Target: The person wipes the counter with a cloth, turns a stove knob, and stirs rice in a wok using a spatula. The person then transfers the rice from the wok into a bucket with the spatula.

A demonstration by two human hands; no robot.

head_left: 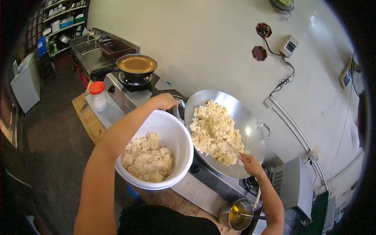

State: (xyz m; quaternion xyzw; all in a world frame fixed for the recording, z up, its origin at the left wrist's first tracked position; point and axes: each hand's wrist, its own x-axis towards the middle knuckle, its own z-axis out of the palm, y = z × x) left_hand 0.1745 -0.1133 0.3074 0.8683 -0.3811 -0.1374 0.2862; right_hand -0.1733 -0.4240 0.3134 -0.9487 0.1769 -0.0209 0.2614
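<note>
A large steel wok [250, 129] on the stove holds a heap of pale rice [215, 127]. My right hand [252, 164] is closed round a utensil [234, 149] whose far end is in the rice. At the wok's left side, my left hand [166, 102] is by the wok's handle [177, 111], above the rim of a white tub [183, 145]; its fingers are mostly hidden, so what they hold cannot be made out. More rice [149, 158] lies in the tub, close in front of my body.
A pan of brown liquid [137, 64] sits on a rear-left burner, near a sink [88, 53]. A red-lidded jar [98, 98] stands left of the tub. At the lower right is a metal pot [239, 219] with yellow liquid and a spoon, near a grey metal box [293, 188].
</note>
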